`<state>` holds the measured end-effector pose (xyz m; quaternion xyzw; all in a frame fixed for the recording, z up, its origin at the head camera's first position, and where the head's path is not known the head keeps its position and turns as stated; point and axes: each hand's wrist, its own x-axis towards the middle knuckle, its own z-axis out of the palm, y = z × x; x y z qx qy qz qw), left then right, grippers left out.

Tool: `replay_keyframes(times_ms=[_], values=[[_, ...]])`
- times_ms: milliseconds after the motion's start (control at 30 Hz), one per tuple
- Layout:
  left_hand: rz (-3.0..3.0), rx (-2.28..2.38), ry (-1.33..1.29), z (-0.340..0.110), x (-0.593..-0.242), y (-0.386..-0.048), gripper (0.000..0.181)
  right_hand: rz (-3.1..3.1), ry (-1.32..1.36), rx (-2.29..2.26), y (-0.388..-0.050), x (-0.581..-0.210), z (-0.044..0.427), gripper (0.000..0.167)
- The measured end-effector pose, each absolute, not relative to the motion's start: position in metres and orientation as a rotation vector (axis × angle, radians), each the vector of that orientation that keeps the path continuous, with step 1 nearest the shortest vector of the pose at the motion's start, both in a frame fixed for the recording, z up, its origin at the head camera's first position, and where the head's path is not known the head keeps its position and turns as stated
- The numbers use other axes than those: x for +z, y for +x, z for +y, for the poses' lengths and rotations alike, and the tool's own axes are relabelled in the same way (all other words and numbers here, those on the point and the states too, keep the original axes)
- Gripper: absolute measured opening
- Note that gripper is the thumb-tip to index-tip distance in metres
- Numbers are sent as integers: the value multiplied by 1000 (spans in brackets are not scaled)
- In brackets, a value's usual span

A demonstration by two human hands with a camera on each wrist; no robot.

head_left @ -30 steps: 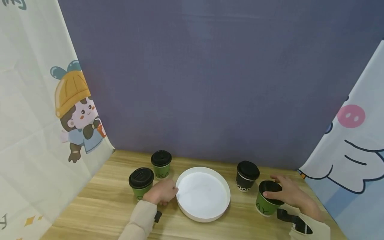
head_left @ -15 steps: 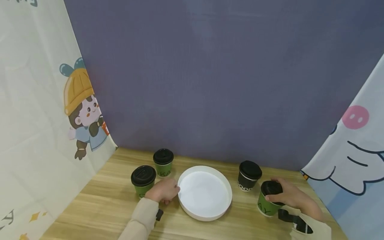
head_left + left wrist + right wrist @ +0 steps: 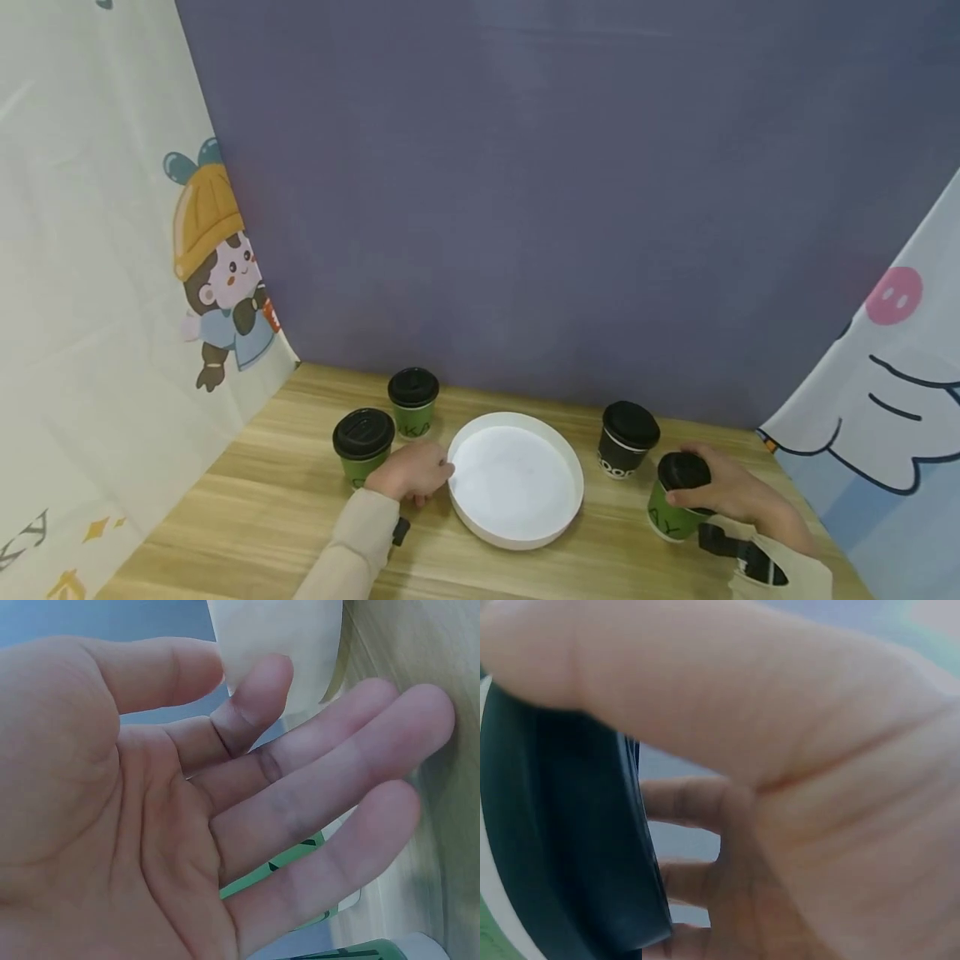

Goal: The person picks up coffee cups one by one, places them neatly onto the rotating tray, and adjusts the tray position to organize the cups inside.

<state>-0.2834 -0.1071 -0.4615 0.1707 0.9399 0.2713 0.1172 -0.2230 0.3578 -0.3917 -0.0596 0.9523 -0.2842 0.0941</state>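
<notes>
Green-sleeved cup (image 3: 670,517): here it is, on the tabletop (image 3: 232,525), right under the right hand (image 3: 738,492)!
Right hand: clamped on the cup's black lid (image 3: 684,471), thumb on the near side.
Right wrist view: fingers (image 3: 694,802) show beyond the lid, mostly lost from overhead.
Left hand (image 3: 414,473): thumb and index finger pinch the rim of the white tray (image 3: 517,483).
Left wrist view: the palm and three extended fingers appear; overhead gives mainly the back.
Between the hands: that tray.
Beside the right hand: black cup (image 3: 622,450), ahead and left.
By the left hand: near green cup (image 3: 362,469), partly blocked by it; far green cup (image 3: 414,419) ahead.
</notes>
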Motion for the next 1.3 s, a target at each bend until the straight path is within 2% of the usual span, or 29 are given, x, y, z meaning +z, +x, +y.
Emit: replay_keyframes(times_ms=[433,867,1300], values=[[2723,830,504,-108,-459,-281,44,3130,-86,-582,-214,-374,354,97],[2713,823,506,-102,-455,-277,42,3174,-43,-666,-199,-352,337,99],[2699,826,525,-102,-451,-277,39,3247,-76,-743,-198,-341,302,102]])
